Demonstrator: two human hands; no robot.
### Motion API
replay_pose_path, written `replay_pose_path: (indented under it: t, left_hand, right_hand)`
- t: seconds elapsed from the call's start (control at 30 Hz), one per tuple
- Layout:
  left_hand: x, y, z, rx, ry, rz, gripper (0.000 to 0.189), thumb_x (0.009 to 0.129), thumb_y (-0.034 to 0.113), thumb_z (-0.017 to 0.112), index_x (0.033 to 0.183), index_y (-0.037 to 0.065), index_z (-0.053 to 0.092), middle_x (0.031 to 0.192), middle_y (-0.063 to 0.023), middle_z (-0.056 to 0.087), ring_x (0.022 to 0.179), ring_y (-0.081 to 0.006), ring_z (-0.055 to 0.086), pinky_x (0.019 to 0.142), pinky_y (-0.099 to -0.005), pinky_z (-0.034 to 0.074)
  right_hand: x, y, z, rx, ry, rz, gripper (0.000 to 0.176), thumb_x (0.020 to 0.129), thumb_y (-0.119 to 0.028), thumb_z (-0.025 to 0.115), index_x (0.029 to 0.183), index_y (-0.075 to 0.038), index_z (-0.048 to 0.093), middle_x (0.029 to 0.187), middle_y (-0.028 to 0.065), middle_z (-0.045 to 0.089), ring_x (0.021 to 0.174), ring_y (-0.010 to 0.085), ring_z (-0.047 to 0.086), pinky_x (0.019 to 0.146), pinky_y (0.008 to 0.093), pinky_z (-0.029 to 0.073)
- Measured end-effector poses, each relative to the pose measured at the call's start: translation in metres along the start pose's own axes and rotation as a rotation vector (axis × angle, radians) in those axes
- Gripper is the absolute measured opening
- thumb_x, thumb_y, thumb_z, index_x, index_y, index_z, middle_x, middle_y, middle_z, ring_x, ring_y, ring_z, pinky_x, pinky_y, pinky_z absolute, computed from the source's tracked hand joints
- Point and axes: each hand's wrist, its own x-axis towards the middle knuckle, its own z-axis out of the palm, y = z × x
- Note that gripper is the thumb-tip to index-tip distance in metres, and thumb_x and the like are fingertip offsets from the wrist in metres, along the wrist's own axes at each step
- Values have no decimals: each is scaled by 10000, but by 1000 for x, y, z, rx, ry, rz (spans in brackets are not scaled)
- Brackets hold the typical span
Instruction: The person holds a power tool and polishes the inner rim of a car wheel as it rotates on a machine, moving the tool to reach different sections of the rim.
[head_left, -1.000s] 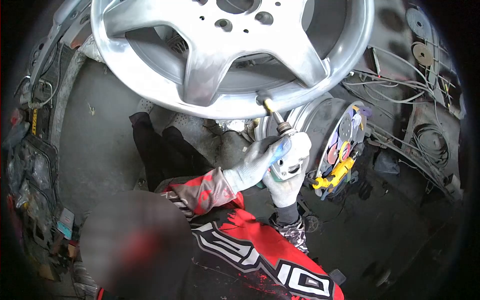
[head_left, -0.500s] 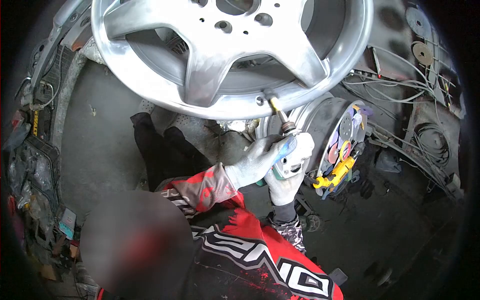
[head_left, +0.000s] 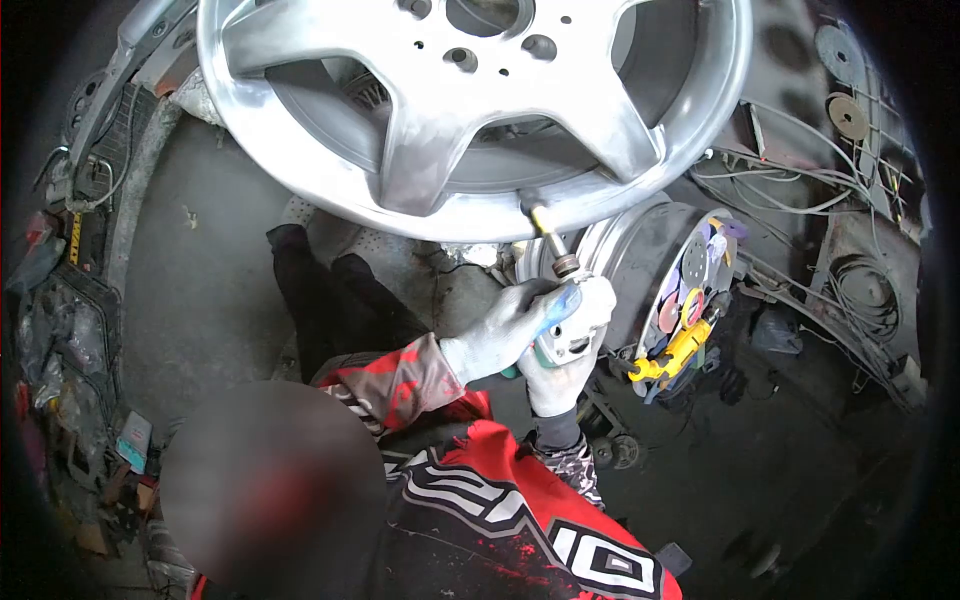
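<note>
A bare silver alloy wheel (head_left: 430,110) with broad spokes fills the top of the view. Below its lower lip is a die grinder (head_left: 578,318) with a pale body and a long shank. The dark tip (head_left: 530,200) of the shank lies right at the wheel's outer lip, between two spokes. My left hand (head_left: 505,330), in a white glove with a blue thumb patch, is closed round the grinder's near side, thumb on top. My right hand (head_left: 558,382), gloved in white too, grips the body from below, its fingers partly hidden.
A second wheel (head_left: 640,255) lies behind the grinder, with sanding discs (head_left: 694,258) and a yellow power tool (head_left: 672,355) on it. Cables (head_left: 790,180) and a panel stand at right. Bagged parts (head_left: 75,340) line the left. My legs (head_left: 345,300) stretch under the wheel.
The grinder has moved left along the wheel's lip, and its tip now covers the small hole that showed beside it. Both hands keep their grip. The whole view has shifted slightly.
</note>
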Motion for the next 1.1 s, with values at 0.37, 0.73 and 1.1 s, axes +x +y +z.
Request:
replay_pose_path:
  t: [0.37, 0.73, 1.1]
  left_hand:
    - [24, 6, 13, -3, -124, -27, 440, 1028, 331, 493, 1273, -26, 567, 1166, -88, 645, 1086, -138, 585, 965, -311, 454]
    - [-4, 13, -5, -76, -61, -45, 450, 1035, 322, 472, 1312, -28, 531, 1221, -101, 615, 1131, -155, 578, 999, -313, 445]
    - [-7, 14, -7, -59, -85, -84, 472, 1025, 357, 507, 1300, -24, 542, 1210, -97, 612, 1109, -138, 563, 965, -298, 446]
  right_hand:
    - [15, -21, -13, 111, 75, 83, 994, 605, -116, 865, 1406, -91, 276, 1349, 127, 483, 1213, 249, 538, 1025, 413, 464]
    - [-2, -4, 2, 148, 10, 42, 1060, 576, -121, 879, 1432, -51, 258, 1334, 138, 487, 1210, 243, 534, 1015, 385, 462]
    - [-5, 5, 11, 240, 50, 70, 1044, 575, -103, 879, 1417, -73, 264, 1348, 138, 481, 1207, 250, 542, 1010, 399, 472]
